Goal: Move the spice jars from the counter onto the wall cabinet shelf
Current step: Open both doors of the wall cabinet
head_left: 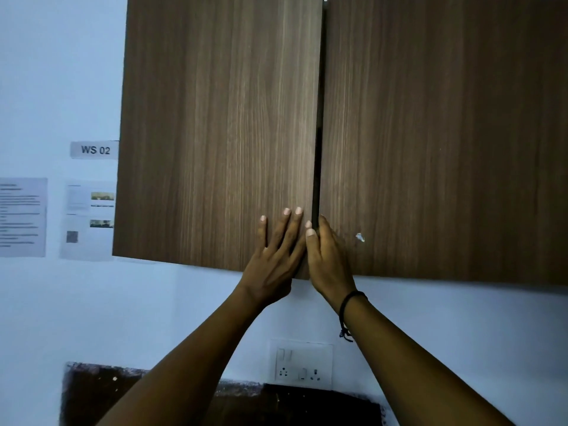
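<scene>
A brown wood-grain wall cabinet fills the upper view, with a left door [215,133] and a right door [445,133] and a narrow dark gap between them. My left hand [273,253] lies flat on the lower right corner of the left door, fingers spread. My right hand [329,259] is at the gap, its fingertips curled around the inner edge of the right door. The shelf inside is hidden behind the doors. No spice jars are in view.
A white wall holds a "WS 02" label [95,150] and printed paper sheets [23,216] at the left. A white socket plate [301,362] sits below the cabinet. A dark counter backsplash [101,392] runs along the bottom.
</scene>
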